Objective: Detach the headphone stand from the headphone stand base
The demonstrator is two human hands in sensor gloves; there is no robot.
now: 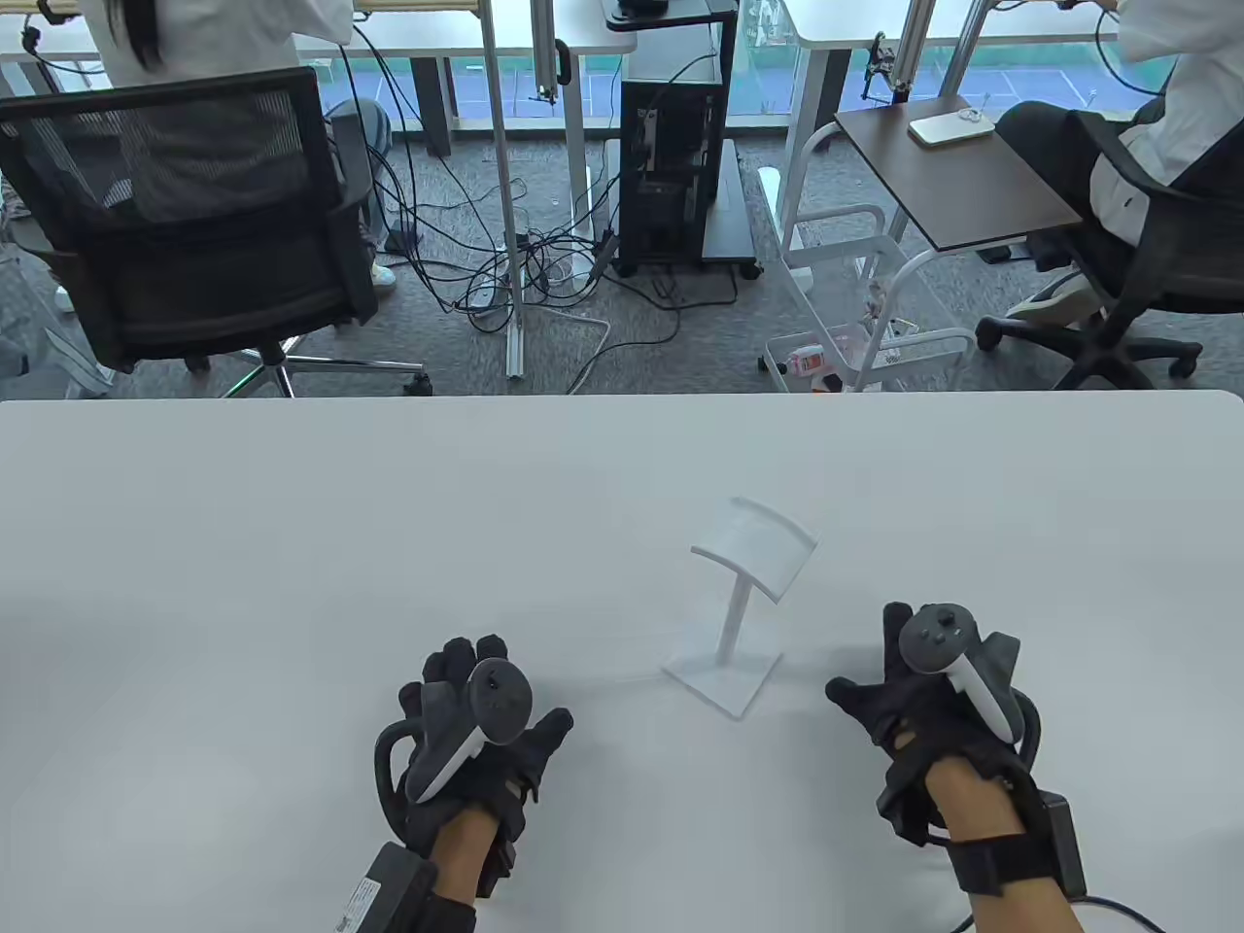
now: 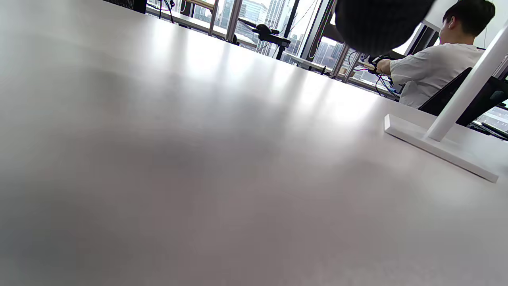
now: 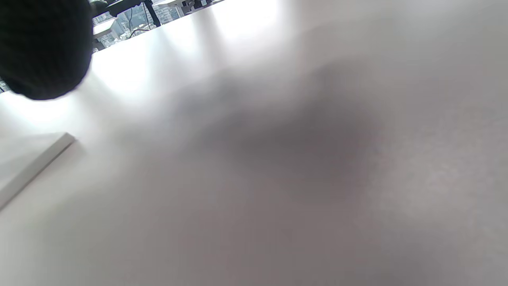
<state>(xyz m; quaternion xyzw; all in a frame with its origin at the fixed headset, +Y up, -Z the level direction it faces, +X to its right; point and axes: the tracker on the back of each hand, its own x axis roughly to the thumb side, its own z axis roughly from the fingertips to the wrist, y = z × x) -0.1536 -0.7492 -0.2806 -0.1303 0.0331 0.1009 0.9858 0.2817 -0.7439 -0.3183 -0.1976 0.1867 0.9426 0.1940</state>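
A white headphone stand (image 1: 741, 583) with a curved top plate stands upright in its flat square base (image 1: 724, 675) on the white table, between my hands. My left hand (image 1: 476, 714) rests on the table to the left of the base, empty, fingers spread. My right hand (image 1: 909, 680) rests on the table to the right of the base, empty, thumb stretched toward it. In the left wrist view the base (image 2: 436, 147) and the slanted post (image 2: 464, 91) show at the right. In the right wrist view a corner of the base (image 3: 31, 163) shows at the left.
The white table (image 1: 292, 544) stretches wide around the stand. Beyond its far edge are office chairs (image 1: 185, 224), a computer tower (image 1: 671, 165), floor cables and a small side table (image 1: 948, 175) with seated people.
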